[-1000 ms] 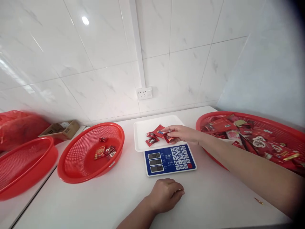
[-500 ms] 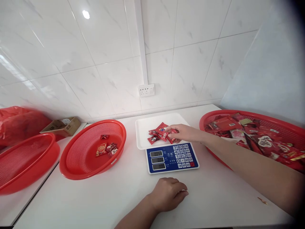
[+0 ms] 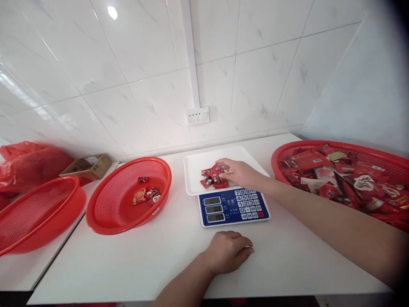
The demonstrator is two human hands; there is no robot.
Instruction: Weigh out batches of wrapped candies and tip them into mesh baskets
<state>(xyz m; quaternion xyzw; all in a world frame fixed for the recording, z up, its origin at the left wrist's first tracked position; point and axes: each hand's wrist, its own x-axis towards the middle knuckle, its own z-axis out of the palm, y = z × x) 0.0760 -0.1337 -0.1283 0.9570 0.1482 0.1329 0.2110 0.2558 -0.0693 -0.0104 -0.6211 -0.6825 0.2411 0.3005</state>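
Lying in the tray (image 3: 193, 174) (white) are red packets (image 3: 214, 177).

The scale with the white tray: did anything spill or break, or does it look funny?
No, nothing stands out. The red packets lie bunched together inside the white tray, with the right hand at them, and I see none spilled over the edge. The blue scale shows no visible damage.
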